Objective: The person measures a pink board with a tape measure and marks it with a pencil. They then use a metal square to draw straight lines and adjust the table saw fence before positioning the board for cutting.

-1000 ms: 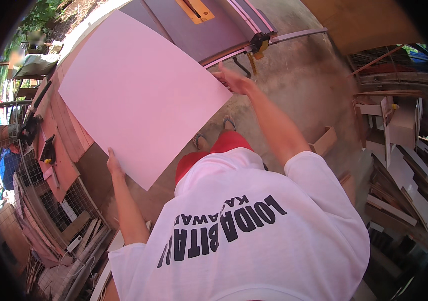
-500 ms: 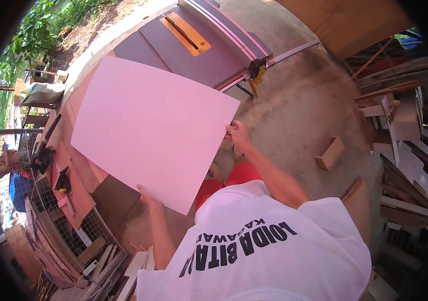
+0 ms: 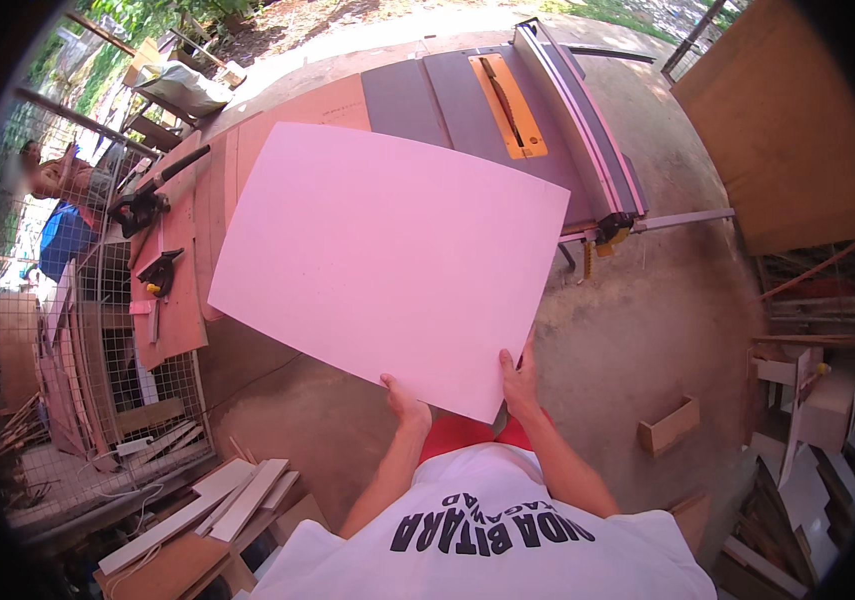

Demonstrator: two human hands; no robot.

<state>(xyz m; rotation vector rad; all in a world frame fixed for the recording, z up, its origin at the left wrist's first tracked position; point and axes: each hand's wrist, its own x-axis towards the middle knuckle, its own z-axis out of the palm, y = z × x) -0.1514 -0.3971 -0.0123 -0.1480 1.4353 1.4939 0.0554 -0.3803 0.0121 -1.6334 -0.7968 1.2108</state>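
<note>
A large flat white board (image 3: 387, 265), tinted pink by the light, spans the space in front of me. My left hand (image 3: 406, 403) grips its near edge, thumb on top and fingers hidden underneath. At the right edge, close to the near corner, my right hand (image 3: 520, 383) is closed on the board, its thumb on the upper face. Beyond the board stands a table saw (image 3: 407, 100) with a dark top, and the board's far part hides some of it. The saw's blade slot sits in a yellow insert plate (image 3: 507, 105); its long fence (image 3: 587, 130) runs along the right.
On the wooden bench (image 3: 172, 325) at left lie a black power tool (image 3: 142, 207) and another black tool (image 3: 159, 272). White strips (image 3: 247, 495) are stacked at lower left. A small open box (image 3: 669, 427) rests on the concrete floor. Offcuts (image 3: 807, 500) pile up at right. Someone's arm shows beyond the wire mesh.
The view has swung left, so the saw and board appear farther right. My right hand has slid along the right edge toward the near corner, and both hands are now closer together.
</note>
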